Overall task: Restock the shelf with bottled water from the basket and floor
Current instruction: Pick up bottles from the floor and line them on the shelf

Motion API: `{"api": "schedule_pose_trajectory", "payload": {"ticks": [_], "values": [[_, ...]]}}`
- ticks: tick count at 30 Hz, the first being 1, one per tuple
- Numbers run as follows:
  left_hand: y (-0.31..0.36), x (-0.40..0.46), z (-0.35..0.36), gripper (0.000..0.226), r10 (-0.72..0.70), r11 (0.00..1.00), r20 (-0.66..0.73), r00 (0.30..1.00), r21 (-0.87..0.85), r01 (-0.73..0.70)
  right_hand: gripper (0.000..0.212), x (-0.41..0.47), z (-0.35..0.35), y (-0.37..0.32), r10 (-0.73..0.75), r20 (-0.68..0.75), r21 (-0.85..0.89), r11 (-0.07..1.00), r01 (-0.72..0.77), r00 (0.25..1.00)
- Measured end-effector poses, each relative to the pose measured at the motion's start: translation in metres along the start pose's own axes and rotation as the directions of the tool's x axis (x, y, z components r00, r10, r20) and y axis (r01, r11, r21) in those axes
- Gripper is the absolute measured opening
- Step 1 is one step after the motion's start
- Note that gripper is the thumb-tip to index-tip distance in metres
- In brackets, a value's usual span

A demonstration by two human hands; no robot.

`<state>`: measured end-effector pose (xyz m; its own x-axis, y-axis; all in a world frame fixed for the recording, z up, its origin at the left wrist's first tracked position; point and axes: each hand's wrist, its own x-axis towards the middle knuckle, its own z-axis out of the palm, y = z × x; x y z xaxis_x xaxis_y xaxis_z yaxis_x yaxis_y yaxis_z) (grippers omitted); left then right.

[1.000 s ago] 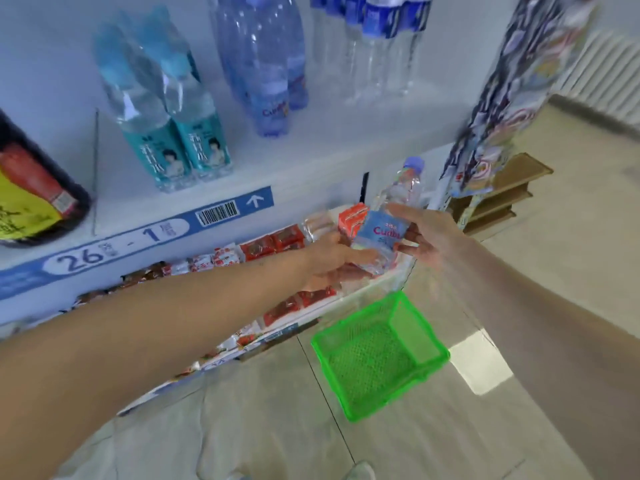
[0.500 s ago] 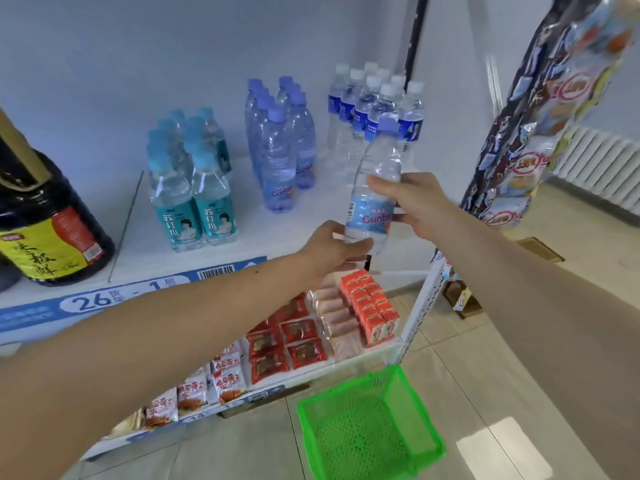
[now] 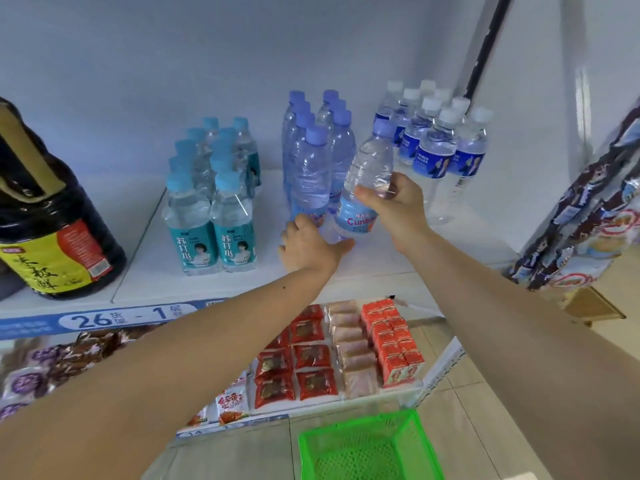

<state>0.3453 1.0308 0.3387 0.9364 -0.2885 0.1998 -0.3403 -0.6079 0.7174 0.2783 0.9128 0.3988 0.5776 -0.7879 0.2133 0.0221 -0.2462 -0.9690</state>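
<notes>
Right hand (image 3: 393, 206) grips a water bottle (image 3: 363, 192) round its middle, thumb across the front just above the blue label, fingers curled behind. Bottle tilted, cap leaning back and to the right, base low over the white shelf (image 3: 433, 251); contact with the shelf cannot be told. Left hand (image 3: 306, 245) at the bottle's base, thumb reaching under or beside it, fingers running behind toward the front bottle of the lavender-cap row (image 3: 313, 168); whether those fingers curl or lie straight cannot be told. Held bottle sits just in front of that row's right file and left of the white-cap bottles (image 3: 440, 143). Teal-label bottles (image 3: 213, 202) stand further left in two files, apart from the hands. Dark oil jug (image 3: 45, 209) at far left of the same shelf. Lower shelf carries red snack packs (image 3: 304, 362) and red cartons (image 3: 394, 344). Green basket (image 3: 367, 448) on the floor below, only its mesh showing. Hanging snack strips (image 3: 588, 216) at right edge.
</notes>
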Motion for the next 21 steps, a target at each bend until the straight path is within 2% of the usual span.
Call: {"api": "schedule_pose_trajectory", "payload": {"ticks": [3, 6, 9, 14, 21], "values": [[0.003, 0.005, 0.003, 0.102, -0.159, 0.987, -0.057, 0.986, -0.006, 0.159, 0.045, 0.013, 0.007, 0.011, -0.052, 0.013, -0.04, 0.998, 0.053, 0.999], [0.002, 0.013, 0.003, 0.098, -0.248, 0.968, -0.102, 0.963, -0.067, 0.242, 0.045, 0.024, 0.009, 0.019, -0.078, 0.046, -0.045, 0.996, 0.08, 0.996], [-0.004, 0.021, 0.002, 0.089, -0.224, 0.97, -0.102, 0.969, -0.12, 0.211, 0.047, 0.033, 0.01, 0.027, -0.073, 0.071, -0.043, 0.996, 0.077, 0.995], [-0.01, 0.029, 0.005, 0.072, -0.105, 0.978, -0.091, 0.99, -0.191, 0.086, 0.053, 0.041, 0.013, 0.033, -0.124, 0.125, 0.006, 0.992, 0.124, 0.984], [-0.02, 0.03, 0.009, 0.062, -0.072, 0.985, -0.124, 0.99, -0.164, 0.051, 0.066, 0.042, 0.008, 0.047, -0.155, 0.19, 0.009, 0.988, 0.156, 0.969]]}}
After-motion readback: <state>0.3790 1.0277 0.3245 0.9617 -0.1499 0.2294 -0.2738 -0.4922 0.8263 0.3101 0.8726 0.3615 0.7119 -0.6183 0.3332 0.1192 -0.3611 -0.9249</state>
